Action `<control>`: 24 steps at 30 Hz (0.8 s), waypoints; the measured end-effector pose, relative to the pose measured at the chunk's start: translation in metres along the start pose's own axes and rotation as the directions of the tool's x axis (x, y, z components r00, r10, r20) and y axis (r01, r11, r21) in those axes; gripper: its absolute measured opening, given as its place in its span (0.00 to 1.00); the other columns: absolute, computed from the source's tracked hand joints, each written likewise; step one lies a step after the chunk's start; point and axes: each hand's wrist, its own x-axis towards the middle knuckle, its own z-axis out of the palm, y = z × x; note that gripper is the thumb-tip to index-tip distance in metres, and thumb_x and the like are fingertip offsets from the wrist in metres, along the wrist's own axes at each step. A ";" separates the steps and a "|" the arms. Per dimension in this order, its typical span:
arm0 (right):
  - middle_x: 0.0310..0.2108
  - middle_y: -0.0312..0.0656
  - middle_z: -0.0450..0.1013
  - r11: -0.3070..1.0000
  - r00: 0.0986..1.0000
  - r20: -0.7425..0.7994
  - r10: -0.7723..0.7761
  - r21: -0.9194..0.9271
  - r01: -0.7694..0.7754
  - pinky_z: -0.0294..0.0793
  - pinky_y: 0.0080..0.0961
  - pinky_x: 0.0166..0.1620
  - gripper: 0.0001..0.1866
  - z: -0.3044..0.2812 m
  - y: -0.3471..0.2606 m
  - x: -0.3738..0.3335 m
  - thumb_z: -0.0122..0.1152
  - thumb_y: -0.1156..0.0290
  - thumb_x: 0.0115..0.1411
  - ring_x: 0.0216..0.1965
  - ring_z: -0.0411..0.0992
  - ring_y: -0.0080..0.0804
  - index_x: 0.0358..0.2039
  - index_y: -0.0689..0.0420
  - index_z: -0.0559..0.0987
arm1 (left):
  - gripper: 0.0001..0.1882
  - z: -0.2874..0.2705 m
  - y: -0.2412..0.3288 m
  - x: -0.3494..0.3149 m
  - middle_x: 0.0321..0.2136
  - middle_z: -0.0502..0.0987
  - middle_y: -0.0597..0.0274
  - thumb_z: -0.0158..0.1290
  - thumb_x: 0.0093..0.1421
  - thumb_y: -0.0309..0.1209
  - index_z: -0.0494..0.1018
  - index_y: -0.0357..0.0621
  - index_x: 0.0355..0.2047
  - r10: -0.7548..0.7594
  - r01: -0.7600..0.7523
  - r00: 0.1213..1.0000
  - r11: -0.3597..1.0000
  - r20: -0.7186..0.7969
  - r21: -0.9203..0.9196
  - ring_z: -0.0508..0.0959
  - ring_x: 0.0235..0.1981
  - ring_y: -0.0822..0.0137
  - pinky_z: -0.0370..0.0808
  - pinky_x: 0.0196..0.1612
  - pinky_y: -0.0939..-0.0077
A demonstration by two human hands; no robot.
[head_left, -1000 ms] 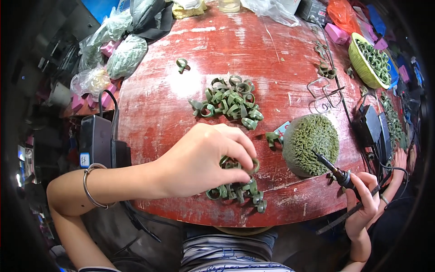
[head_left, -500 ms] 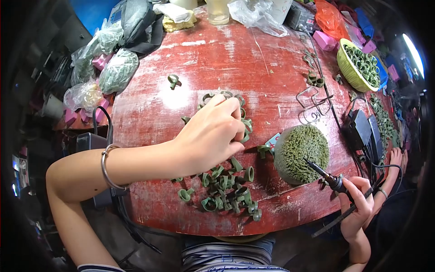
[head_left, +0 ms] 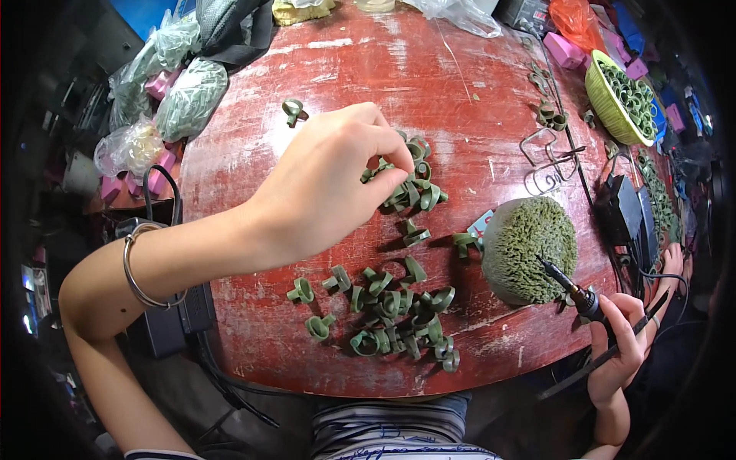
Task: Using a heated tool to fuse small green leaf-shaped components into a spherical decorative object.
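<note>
My left hand (head_left: 330,176) reaches over the farther pile of green rings (head_left: 410,201), its thumb and fingertips pressed together among them. Whatever the pinch holds, if anything, is hidden. My right hand (head_left: 619,345) grips a soldering iron (head_left: 586,299) with a dark, pointed tip and a cable. That tip is over the rough green top of a round, pale-sided block (head_left: 540,249); I cannot tell if it touches. Closer to me lies another pile of green rings (head_left: 391,303), and a lone ring (head_left: 293,112) sits at the far left.
A wire stand (head_left: 548,161) stands beyond the green-topped block. A yellow-green basket of rings (head_left: 613,111) sits at the far right, a black power box (head_left: 613,215) nearer. Plastic bags (head_left: 192,100) line the left of the red table (head_left: 360,69). Another person's hand (head_left: 673,264) rests at the right.
My left hand has shifted up and slightly left in view, uncovering more of both ring piles. The right hand and the soldering iron sit slightly farther right, as the view itself has shifted.
</note>
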 end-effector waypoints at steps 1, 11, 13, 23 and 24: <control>0.34 0.48 0.67 1.000 1.000 -0.004 -0.007 -0.020 0.007 0.68 0.24 0.33 0.14 0.000 -0.001 0.001 0.62 0.76 0.53 0.32 0.67 0.35 0.41 0.67 0.76 | 0.03 -0.001 -0.002 0.000 0.27 0.75 0.63 0.58 0.49 0.23 0.77 0.41 0.27 -0.012 0.012 1.000 1.000 0.006 0.011 0.74 0.28 0.69 0.69 0.30 0.76; 0.33 0.48 0.67 0.999 0.999 -0.028 0.021 0.029 -0.020 0.67 0.24 0.34 0.14 0.001 0.000 -0.002 0.62 0.76 0.53 0.32 0.67 0.35 0.40 0.68 0.76 | 0.07 0.011 -0.003 -0.008 0.27 0.68 0.59 0.61 0.46 0.28 0.74 0.42 0.24 0.098 -0.110 0.993 0.971 0.068 0.211 0.69 0.34 0.58 0.66 0.38 0.66; 0.32 0.48 0.67 0.999 1.000 -0.019 0.018 0.027 -0.018 0.67 0.24 0.34 0.14 0.001 0.000 -0.002 0.62 0.76 0.53 0.32 0.67 0.34 0.40 0.68 0.76 | 0.07 0.011 -0.002 -0.012 0.28 0.68 0.59 0.61 0.46 0.28 0.74 0.42 0.24 0.101 -0.126 0.990 0.950 0.103 0.284 0.69 0.35 0.57 0.66 0.38 0.66; 0.32 0.47 0.67 1.000 1.000 -0.013 0.004 0.029 -0.003 0.66 0.24 0.32 0.14 0.000 -0.003 0.000 0.62 0.74 0.54 0.31 0.67 0.34 0.40 0.67 0.76 | 0.06 -0.002 0.005 -0.019 0.25 0.68 0.61 0.62 0.47 0.30 0.77 0.42 0.22 -0.006 -0.004 0.983 0.999 0.184 0.053 0.69 0.32 0.61 0.67 0.35 0.68; 0.32 0.47 0.67 0.999 1.000 -0.014 0.005 0.035 -0.004 0.66 0.24 0.33 0.14 0.001 -0.004 0.001 0.62 0.74 0.54 0.31 0.67 0.34 0.40 0.67 0.76 | 0.06 -0.002 0.003 -0.020 0.24 0.69 0.62 0.62 0.47 0.31 0.78 0.41 0.22 -0.017 0.017 0.974 1.000 0.227 0.001 0.69 0.30 0.62 0.67 0.34 0.69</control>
